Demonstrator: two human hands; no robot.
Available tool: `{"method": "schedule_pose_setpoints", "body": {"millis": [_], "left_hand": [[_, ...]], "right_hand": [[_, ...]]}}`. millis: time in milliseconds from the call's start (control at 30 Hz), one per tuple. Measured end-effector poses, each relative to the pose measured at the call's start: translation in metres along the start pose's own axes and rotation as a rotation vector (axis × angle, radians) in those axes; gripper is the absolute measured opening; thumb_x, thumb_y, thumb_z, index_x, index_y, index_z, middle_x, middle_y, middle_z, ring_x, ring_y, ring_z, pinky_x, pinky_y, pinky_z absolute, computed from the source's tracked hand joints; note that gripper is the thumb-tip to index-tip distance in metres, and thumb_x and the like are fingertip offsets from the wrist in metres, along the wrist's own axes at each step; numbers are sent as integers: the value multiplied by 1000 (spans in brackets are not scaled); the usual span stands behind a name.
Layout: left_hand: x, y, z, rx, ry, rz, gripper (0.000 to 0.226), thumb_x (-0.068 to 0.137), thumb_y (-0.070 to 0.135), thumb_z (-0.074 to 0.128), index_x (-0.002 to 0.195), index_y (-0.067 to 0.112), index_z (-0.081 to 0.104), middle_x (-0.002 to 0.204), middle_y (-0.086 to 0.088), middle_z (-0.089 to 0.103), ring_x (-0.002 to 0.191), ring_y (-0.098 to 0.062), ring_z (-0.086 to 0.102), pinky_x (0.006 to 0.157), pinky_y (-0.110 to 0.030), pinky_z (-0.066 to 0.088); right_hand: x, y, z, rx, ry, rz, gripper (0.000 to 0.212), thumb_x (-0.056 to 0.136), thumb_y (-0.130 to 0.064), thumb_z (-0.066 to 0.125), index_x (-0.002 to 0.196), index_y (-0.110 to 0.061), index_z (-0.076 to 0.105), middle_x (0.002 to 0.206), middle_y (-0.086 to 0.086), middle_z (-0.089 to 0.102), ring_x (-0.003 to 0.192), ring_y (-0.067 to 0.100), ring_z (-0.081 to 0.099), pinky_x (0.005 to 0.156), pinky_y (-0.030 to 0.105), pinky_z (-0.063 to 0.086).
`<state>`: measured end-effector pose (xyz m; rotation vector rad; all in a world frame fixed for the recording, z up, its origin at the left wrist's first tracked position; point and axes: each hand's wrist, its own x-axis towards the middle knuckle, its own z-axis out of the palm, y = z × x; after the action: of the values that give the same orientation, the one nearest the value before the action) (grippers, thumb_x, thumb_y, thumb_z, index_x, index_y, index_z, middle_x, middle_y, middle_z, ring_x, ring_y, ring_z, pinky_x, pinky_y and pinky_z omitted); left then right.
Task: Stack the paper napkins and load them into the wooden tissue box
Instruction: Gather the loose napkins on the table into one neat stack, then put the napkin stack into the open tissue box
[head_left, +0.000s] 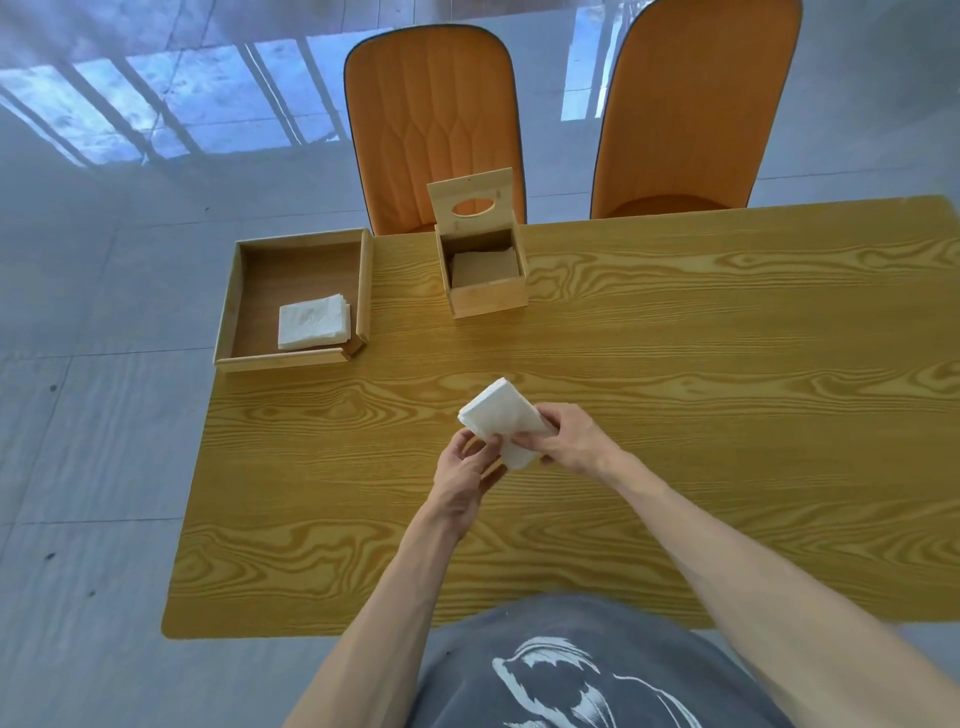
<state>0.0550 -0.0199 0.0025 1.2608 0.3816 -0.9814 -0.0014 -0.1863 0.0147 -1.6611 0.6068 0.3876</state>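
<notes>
A stack of white paper napkins (500, 413) is held above the middle of the table, tilted toward the far left. My right hand (569, 436) grips its right side and my left hand (465, 475) holds its near lower corner. The wooden tissue box (485, 296) stands at the far side with its lid (471, 205) swung up, the oval slot showing; napkins lie inside it. A second small pile of white napkins (311, 327) rests in the near right corner of a wooden tray (231, 306) at the far left.
The wood-grain table (701, 415) spreads wide to the right and toward me. Two orange chairs (436, 124) stand behind its far edge. The tray hangs slightly past the table's left edge, over grey floor.
</notes>
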Motion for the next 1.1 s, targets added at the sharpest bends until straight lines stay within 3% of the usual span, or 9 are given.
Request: {"method": "schedule_pose_setpoints", "body": {"millis": [100, 167, 233, 333, 433, 667, 900, 1033, 1100], "left_hand": [[-1, 7, -2, 253, 42, 100, 40, 87, 5, 72, 118, 21, 53, 106, -2, 68, 91, -14, 65, 74, -22, 53], [4, 9, -8, 448, 65, 186, 64, 84, 6, 75, 136, 24, 41, 117, -3, 60, 93, -14, 61, 73, -19, 54], [7, 11, -13, 632, 73, 253, 82, 81, 13, 78, 146, 32, 31, 124, 0, 53, 92, -18, 60, 86, -31, 56], [6, 14, -15, 844, 112, 300, 75, 80, 18, 77, 144, 34, 40, 121, 3, 48, 93, -18, 61, 94, -41, 52], [8, 11, -16, 946, 103, 334, 63, 78, 22, 74, 134, 35, 49, 120, 1, 51, 109, -22, 59, 93, -41, 51], [8, 10, -16, 1192, 146, 359, 51, 89, 25, 61, 136, 36, 47, 140, 5, 46, 112, -21, 59, 82, -29, 40], [13, 13, -10, 1386, 225, 368, 86, 85, 36, 69, 152, 31, 15, 138, -8, 31, 99, -28, 62, 67, -38, 52], [13, 16, -11, 1459, 313, 424, 92, 77, 50, 73, 151, 29, 22, 132, -8, 34, 109, -27, 56, 78, -37, 52], [15, 18, -12, 1327, 282, 390, 91, 74, 47, 77, 149, 32, 27, 128, -4, 37, 103, -24, 59, 77, -35, 51]], "right_hand": [[-2, -7, -4, -280, 122, -139, 9, 86, -29, 69, 85, -21, 65, 78, -4, 66, 70, 15, 59, 63, 30, 44], [-1, -12, -5, -471, 165, -250, 12, 88, -28, 65, 94, -18, 69, 87, 1, 72, 79, 20, 65, 70, 36, 46], [4, -11, -3, -586, 199, -344, 16, 90, -23, 65, 104, -16, 70, 97, 3, 74, 87, 21, 67, 75, 35, 49], [12, -4, 2, -666, 200, -398, 17, 90, -20, 67, 106, -16, 70, 102, 3, 73, 95, 22, 67, 84, 34, 51], [14, 3, 7, -658, 192, -389, 19, 86, -15, 69, 105, -17, 70, 103, 3, 72, 98, 22, 66, 88, 33, 50], [11, 13, 8, -597, 198, -319, 27, 87, -9, 67, 113, -16, 68, 111, 4, 70, 102, 20, 63, 92, 32, 48], [14, 13, 7, -543, 194, -297, 30, 87, -9, 66, 115, -17, 67, 111, 3, 70, 101, 19, 64, 88, 31, 49], [14, 13, 6, -522, 192, -292, 29, 88, -9, 63, 116, -18, 67, 111, 2, 70, 101, 18, 64, 89, 32, 49], [15, 12, 5, -512, 191, -283, 30, 88, -8, 62, 116, -18, 67, 111, 2, 70, 101, 18, 64, 89, 33, 50]]}}
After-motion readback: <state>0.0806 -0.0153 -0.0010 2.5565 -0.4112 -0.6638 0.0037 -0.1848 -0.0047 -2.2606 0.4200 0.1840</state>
